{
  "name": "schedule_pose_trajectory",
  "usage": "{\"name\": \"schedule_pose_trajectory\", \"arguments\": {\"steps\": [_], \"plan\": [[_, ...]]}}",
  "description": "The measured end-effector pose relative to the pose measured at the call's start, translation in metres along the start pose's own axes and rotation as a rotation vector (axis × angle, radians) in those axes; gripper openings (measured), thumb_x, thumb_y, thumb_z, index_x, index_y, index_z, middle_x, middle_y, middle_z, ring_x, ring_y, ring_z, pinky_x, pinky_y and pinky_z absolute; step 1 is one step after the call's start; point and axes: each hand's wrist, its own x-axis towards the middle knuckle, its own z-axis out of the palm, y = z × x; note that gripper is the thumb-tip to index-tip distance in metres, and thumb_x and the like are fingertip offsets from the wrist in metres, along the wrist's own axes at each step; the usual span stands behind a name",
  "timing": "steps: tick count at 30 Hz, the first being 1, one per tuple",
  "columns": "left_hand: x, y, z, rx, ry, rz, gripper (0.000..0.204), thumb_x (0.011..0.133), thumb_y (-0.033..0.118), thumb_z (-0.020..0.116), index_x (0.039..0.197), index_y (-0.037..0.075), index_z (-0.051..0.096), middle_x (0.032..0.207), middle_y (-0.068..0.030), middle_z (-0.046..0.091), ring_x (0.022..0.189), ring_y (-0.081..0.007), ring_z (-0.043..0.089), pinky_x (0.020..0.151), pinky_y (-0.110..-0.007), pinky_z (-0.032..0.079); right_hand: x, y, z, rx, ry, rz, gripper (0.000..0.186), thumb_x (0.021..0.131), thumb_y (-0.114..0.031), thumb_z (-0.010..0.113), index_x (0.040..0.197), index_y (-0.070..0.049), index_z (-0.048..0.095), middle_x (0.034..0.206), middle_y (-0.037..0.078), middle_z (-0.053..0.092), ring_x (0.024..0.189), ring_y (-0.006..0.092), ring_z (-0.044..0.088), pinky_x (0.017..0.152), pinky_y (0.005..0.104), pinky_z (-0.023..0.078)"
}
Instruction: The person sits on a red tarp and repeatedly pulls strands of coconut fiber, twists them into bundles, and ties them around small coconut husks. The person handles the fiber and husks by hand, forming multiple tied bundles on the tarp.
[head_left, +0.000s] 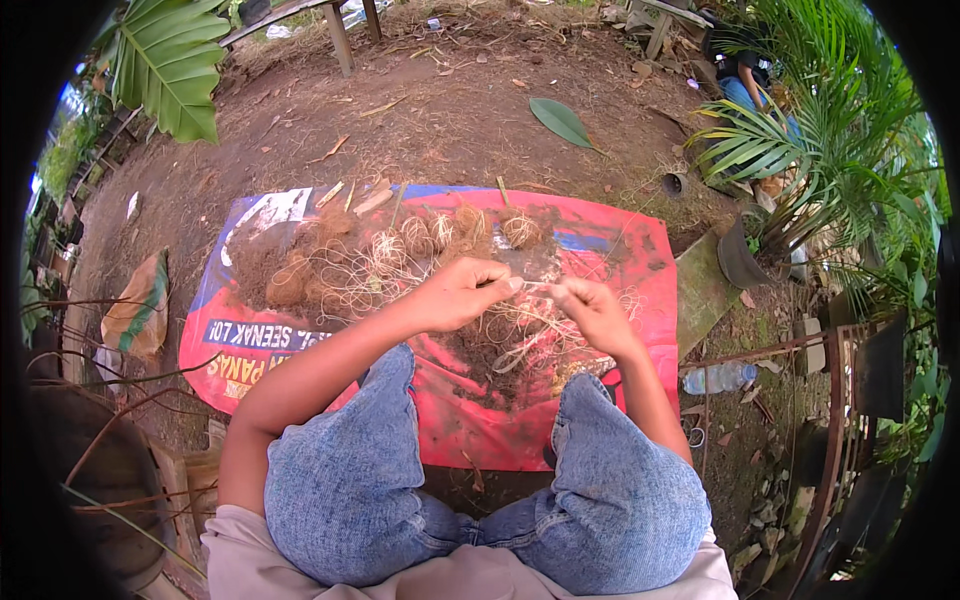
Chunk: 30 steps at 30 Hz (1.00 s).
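Left hand (466, 294) and right hand (597, 314): fingers pinched on thin pale strand (537, 287), above red printed plastic sheet (455, 428). Strand's ends hard to make out. Upper right: person in blue trousers (738, 92), partly hidden by green palm fronds (765, 140).

Remotely I see sheet (650, 340) on ground (430, 120) before knees (345, 450). Soil (250, 255) and fibre bundles (387, 252) on sheet, bundles mostly toward far edge. Left hand (465, 292), right hand (597, 312) over sheet, strand (538, 288) between. Bottle (720, 378) right of sheet, sack (137, 308) left; leaf (562, 124) beyond, palm (790, 140) far right.
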Motion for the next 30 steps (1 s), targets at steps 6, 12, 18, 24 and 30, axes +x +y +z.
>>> {"name": "schedule_pose_trajectory", "arguments": {"steps": [6, 12, 18, 24, 30], "plan": [[-0.010, -0.024, -0.053, -0.296, 0.265, -0.193, 0.036, 0.102, 0.034, 0.056, 0.074, 0.013, 0.046, 0.070, 0.0076, 0.039, 0.063, -0.0036, 0.035, 0.055, -0.024, 0.029, -0.014, 0.073, -0.102, 0.354, 0.723, 0.144, 0.029, 0.101, -0.024, 0.054, 0.074, -0.015, 0.050, 0.063, -0.008, 0.037, 0.057, 0.0046, 0.034, 0.052, 0.0258, 0.029], [-0.015, -0.008, -0.056, -0.257, 0.218, -0.067, 0.030, 0.103, 0.028, 0.054, 0.078, 0.012, 0.050, 0.072, 0.0079, 0.041, 0.066, -0.0032, 0.037, 0.060, -0.024, 0.033, -0.035, 0.154, -0.115, -0.100, 0.722, 0.404, 0.026, 0.100, -0.025, 0.054, 0.077, -0.014, 0.052, 0.070, -0.005, 0.046, 0.066, 0.0065, 0.044, 0.061, 0.0274, 0.039], [-0.008, 0.003, -0.024, -0.165, 0.076, 0.069, 0.024, 0.103, 0.022, 0.054, 0.085, 0.005, 0.054, 0.078, 0.0058, 0.048, 0.076, -0.0042, 0.043, 0.068, -0.026, 0.039, -0.041, 0.077, -0.087, 0.011, 0.557, -0.012, 0.025, 0.103, -0.024, 0.051, 0.084, -0.009, 0.057, 0.074, -0.002, 0.049, 0.071, 0.0100, 0.049, 0.070, 0.0284, 0.042], [-0.007, 0.019, 0.002, -0.062, 0.006, 0.149, 0.020, 0.101, 0.021, 0.056, 0.091, 0.004, 0.058, 0.077, 0.0040, 0.047, 0.076, -0.0049, 0.042, 0.068, -0.026, 0.039, -0.019, -0.032, -0.016, 0.106, -0.105, 0.060, 0.028, 0.105, -0.023, 0.049, 0.090, -0.004, 0.062, 0.075, -0.002, 0.053, 0.074, 0.0088, 0.049, 0.071, 0.0269, 0.043], [-0.007, 0.021, -0.026, 0.086, 0.221, 0.118, 0.027, 0.101, 0.023, 0.058, 0.082, 0.004, 0.057, 0.069, 0.0058, 0.042, 0.067, -0.0047, 0.037, 0.059, -0.027, 0.035, -0.025, -0.011, 0.057, 0.245, -1.045, 0.197, 0.021, 0.101, -0.020, 0.053, 0.094, -0.002, 0.063, 0.082, 0.001, 0.058, 0.084, 0.0109, 0.057, 0.078, 0.0300, 0.046]]}}
